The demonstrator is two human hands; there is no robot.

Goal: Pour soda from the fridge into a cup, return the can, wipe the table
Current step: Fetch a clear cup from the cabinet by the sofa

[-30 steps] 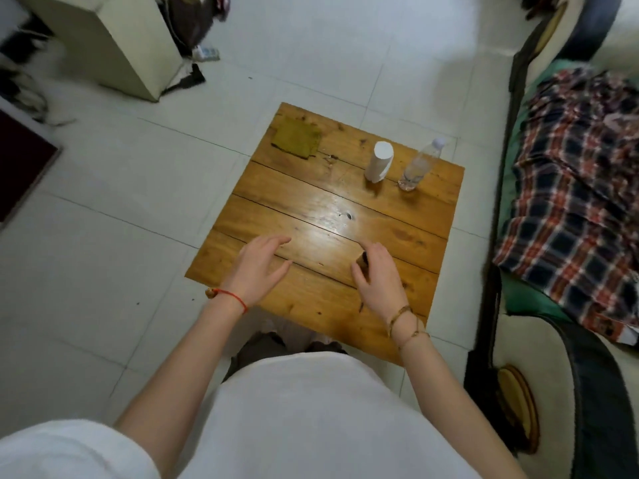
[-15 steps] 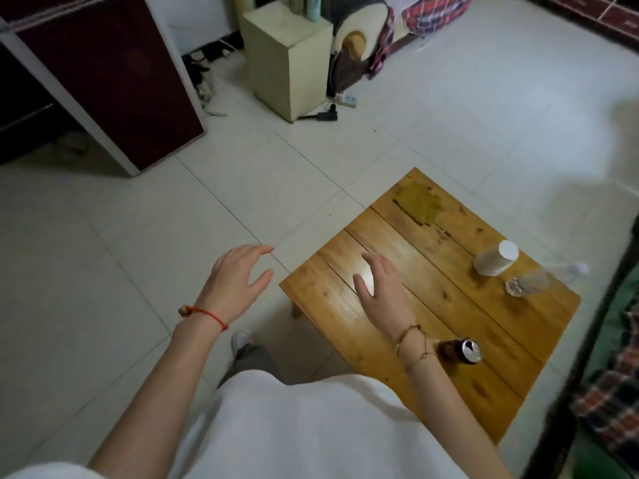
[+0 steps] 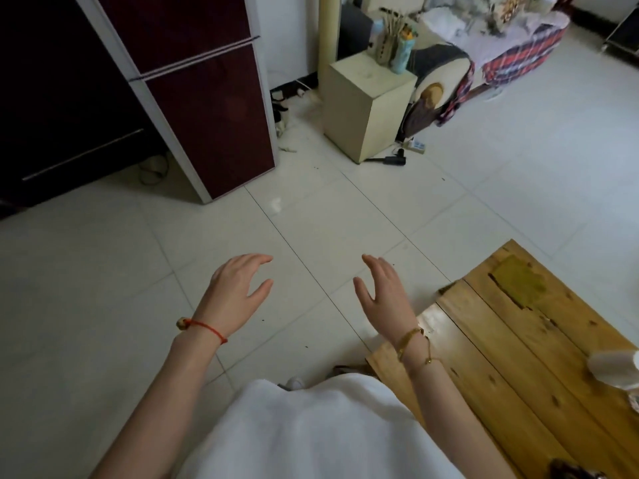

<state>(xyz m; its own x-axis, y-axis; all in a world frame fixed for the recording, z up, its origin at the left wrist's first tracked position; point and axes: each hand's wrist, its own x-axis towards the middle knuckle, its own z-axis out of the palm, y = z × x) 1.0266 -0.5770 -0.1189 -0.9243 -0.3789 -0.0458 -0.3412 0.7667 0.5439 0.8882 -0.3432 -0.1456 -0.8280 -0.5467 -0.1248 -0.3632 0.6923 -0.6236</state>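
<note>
Shirt, white, fills the lower centre of the frame, both forearms reaching out from it over pale floor tile. Left hand, lower centre-left, red cord at the wrist: palm down, fingers spread and slightly curled, holding nothing. Right hand, just right of it, thin gold bracelets at the wrist: palm turned inward, fingers loosely extended, likewise holding nothing. Table, wooden planks, lower right: carries a dark rounded item cut by the bottom edge, possibly the soda can, though too little shows to be sure; a white cup at the right edge, partly out of frame, contents not visible; and an olive-green cloth lying flat on the far corner, well apart from both hands. Fridge, dark maroon, two doors, upper left of frame: both doors appear closed. Cream cabinet and a draped sofa stand in the upper centre and upper right. Step in hand, by judgement: body and empty hands face the fridge, so either the soda fetch or the walk-up before opening the door. Next move calls for closing the floor gap and a hand on the edge of a fridge door.
</note>
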